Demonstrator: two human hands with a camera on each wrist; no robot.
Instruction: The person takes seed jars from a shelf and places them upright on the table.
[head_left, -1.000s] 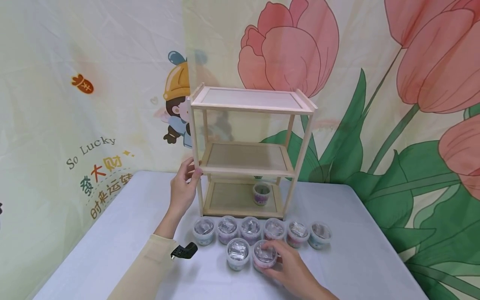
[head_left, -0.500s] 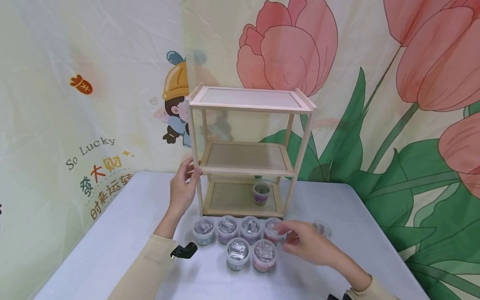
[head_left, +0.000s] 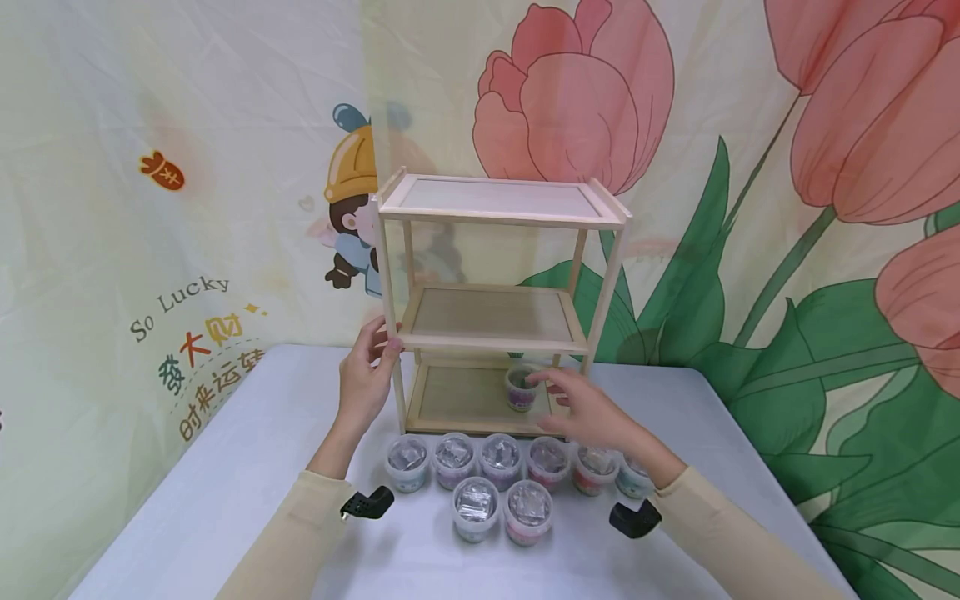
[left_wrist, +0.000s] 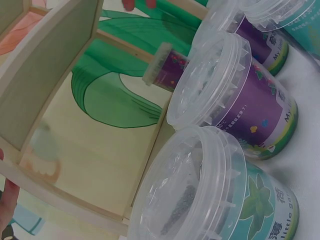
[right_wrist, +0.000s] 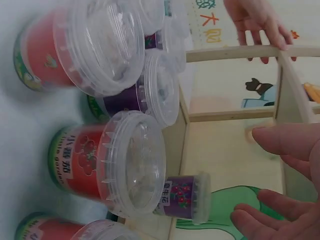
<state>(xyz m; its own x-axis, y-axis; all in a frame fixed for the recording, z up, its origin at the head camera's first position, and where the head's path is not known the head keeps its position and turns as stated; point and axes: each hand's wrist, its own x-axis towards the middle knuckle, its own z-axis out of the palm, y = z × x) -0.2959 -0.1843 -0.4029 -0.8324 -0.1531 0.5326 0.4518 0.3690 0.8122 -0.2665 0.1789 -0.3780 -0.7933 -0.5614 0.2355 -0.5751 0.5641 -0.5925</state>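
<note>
A three-tier wooden shelf (head_left: 495,342) stands on the table, and its left front post is gripped at the middle tier by my left hand (head_left: 367,371). One purple lidded cup (head_left: 521,390) sits on the bottom tier, toward the right. Beside that cup is my right hand (head_left: 588,408), with thumb and fingers (right_wrist: 285,140) spread apart; the right wrist view shows a gap between them and the cup. In front of the shelf, clear-lidded cups with teal, purple and red labels form a row, including a teal cup (head_left: 408,463). A white-looking cup (head_left: 475,508) and a red cup (head_left: 528,512) stand nearer.
A white cloth covers the table (head_left: 247,467). Behind it hangs a printed backdrop (head_left: 750,250) with tulips and a cartoon figure. The shelf's middle tier (head_left: 491,312) overhangs the bottom tier, and the cup row stands close against the shelf's front edge.
My right hand has left the near red cup, passed over the right end of the row, and moved forward to the bottom tier beside the purple cup. My left hand stays put.
</note>
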